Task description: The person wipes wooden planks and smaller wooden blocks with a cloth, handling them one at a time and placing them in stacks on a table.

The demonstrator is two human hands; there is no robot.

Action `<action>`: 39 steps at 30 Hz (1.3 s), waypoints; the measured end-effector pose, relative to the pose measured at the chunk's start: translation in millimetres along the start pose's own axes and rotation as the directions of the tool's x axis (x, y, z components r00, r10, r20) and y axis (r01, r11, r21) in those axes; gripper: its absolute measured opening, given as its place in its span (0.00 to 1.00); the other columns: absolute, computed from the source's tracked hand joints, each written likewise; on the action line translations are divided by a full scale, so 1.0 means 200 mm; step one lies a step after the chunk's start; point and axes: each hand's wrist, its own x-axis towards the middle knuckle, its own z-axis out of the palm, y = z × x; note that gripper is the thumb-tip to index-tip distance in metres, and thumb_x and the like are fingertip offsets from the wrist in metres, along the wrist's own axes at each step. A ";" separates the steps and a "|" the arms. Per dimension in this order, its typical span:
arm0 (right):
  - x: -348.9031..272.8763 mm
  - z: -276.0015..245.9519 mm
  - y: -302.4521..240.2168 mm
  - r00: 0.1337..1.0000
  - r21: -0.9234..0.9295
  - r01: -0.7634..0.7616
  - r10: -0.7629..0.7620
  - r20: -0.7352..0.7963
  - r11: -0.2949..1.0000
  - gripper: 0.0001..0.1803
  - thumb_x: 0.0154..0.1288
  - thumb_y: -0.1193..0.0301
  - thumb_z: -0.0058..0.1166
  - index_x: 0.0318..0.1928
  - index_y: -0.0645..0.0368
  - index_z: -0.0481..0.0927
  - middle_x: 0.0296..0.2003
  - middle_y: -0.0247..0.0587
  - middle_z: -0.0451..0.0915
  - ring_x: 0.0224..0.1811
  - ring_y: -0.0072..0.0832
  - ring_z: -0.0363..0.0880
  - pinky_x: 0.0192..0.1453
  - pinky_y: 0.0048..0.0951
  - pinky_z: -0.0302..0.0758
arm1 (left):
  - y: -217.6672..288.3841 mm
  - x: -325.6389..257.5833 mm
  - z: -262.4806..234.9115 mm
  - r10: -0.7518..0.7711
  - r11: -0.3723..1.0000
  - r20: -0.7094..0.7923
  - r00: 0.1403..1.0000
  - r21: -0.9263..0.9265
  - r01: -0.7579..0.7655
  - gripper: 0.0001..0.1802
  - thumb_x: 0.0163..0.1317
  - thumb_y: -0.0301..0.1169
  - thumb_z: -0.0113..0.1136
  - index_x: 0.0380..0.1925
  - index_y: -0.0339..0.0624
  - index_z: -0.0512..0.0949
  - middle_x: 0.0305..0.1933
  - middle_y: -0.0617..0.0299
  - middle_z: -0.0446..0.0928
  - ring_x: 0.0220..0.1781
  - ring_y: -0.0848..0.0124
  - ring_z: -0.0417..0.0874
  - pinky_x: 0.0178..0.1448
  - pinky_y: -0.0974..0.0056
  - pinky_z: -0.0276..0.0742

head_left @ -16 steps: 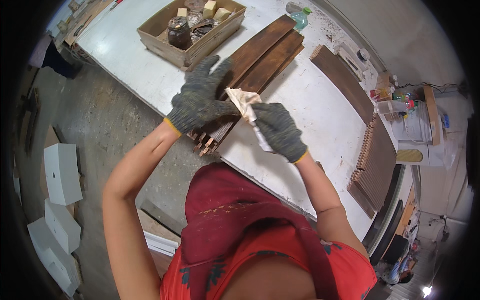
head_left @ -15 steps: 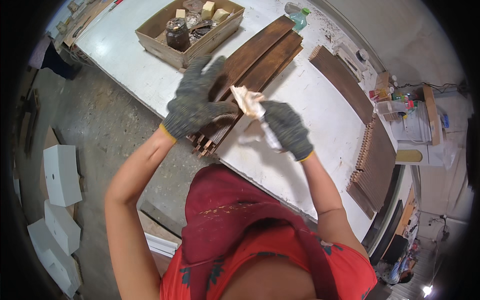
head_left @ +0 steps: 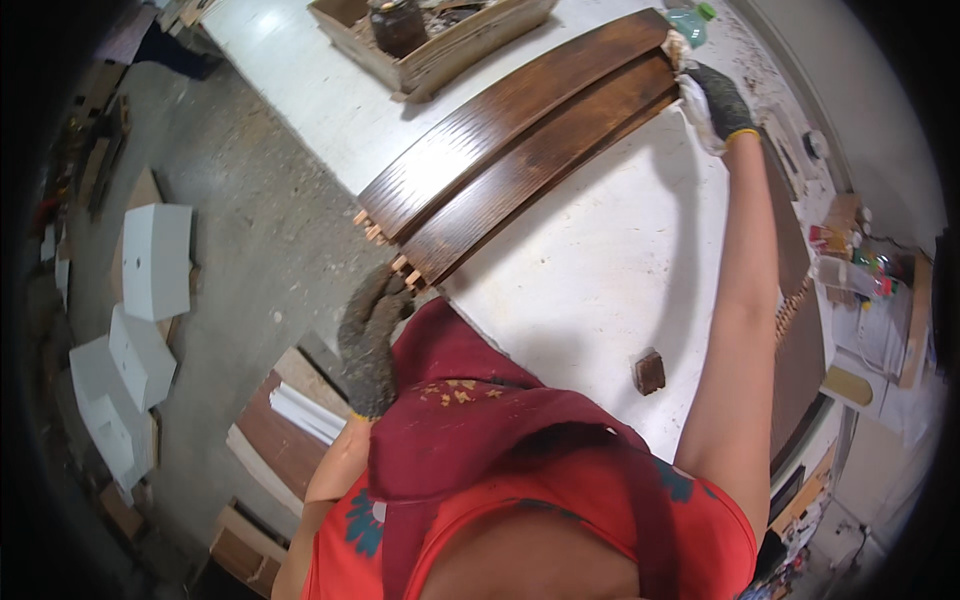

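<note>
Two curved dark-brown wooden boards lie side by side, with more wood beneath, and light tenons at their near ends. My left hand, in a dark grey knit glove, is at that near end, its bent fingers against the tenons of the nearer board. At the far end, my right hand, gloved alike, grips a crumpled white cloth against the boards' tips; part of the cloth is hidden under the fingers. On the white table below sits a small brown block.
A shallow box with a dark jar stands beyond the boards. By my right hand is a green-capped bottle. More brown boards lie along the right edge. White panels rest on the floor at left.
My right hand has carried the cloth to the boards' far end. My left hand has come off the board tops and drawn back to their near end. The small brown block now shows.
</note>
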 end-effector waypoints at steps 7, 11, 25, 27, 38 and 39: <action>-0.16 0.03 -0.14 0.994 -0.130 -0.007 -0.008 -0.110 0.992 0.20 0.64 0.60 0.55 0.48 0.62 0.81 0.45 0.46 0.84 0.45 0.34 0.81 0.54 0.31 0.73 | 0.03 0.01 -0.02 0.014 0.995 0.067 0.998 0.097 -0.020 0.21 0.64 0.27 0.59 0.56 0.29 0.74 0.46 0.53 0.81 0.42 0.67 0.82 0.48 0.63 0.78; -0.35 0.05 -0.21 0.989 -0.073 -0.004 -0.007 -0.151 0.997 0.21 0.63 0.60 0.55 0.50 0.64 0.81 0.47 0.48 0.83 0.48 0.41 0.80 0.57 0.34 0.71 | 0.07 -0.06 -0.05 -0.103 0.993 0.014 0.995 -0.063 0.104 0.13 0.60 0.26 0.65 0.45 0.33 0.80 0.45 0.57 0.79 0.41 0.72 0.80 0.48 0.66 0.77; -1.07 0.56 -0.14 0.968 0.931 -0.180 0.110 0.224 -0.317 0.12 0.72 0.71 0.44 0.51 0.62 0.75 0.33 0.41 0.79 0.30 0.30 0.77 0.37 0.34 0.79 | -0.40 -0.08 -0.34 -0.384 0.922 0.166 0.908 0.018 0.386 0.17 0.62 0.28 0.64 0.50 0.36 0.76 0.41 0.62 0.78 0.40 0.76 0.77 0.45 0.70 0.75; -1.07 0.60 -0.16 0.954 0.941 -0.166 0.195 0.229 -0.296 0.13 0.71 0.73 0.46 0.53 0.63 0.75 0.34 0.40 0.79 0.32 0.30 0.78 0.37 0.33 0.79 | -0.41 -0.06 -0.33 -0.403 0.915 0.160 0.901 0.060 0.399 0.19 0.62 0.29 0.63 0.52 0.36 0.75 0.43 0.61 0.79 0.42 0.75 0.77 0.47 0.69 0.75; -1.53 0.60 0.08 0.819 0.883 -0.354 0.558 0.134 0.307 0.15 0.68 0.70 0.49 0.51 0.63 0.79 0.37 0.38 0.82 0.38 0.24 0.79 0.43 0.29 0.76 | -0.28 -0.11 -0.26 -0.575 0.815 0.311 0.756 0.294 0.499 0.17 0.60 0.29 0.64 0.48 0.34 0.78 0.42 0.60 0.80 0.41 0.73 0.79 0.47 0.68 0.75; -1.55 0.58 0.18 0.798 0.923 -0.282 0.597 0.075 0.262 0.14 0.67 0.70 0.49 0.49 0.62 0.79 0.36 0.37 0.82 0.37 0.24 0.79 0.43 0.29 0.76 | -0.30 -0.11 -0.22 -0.534 0.843 0.313 0.785 0.264 0.469 0.16 0.60 0.28 0.64 0.48 0.34 0.78 0.41 0.60 0.80 0.41 0.74 0.79 0.46 0.69 0.75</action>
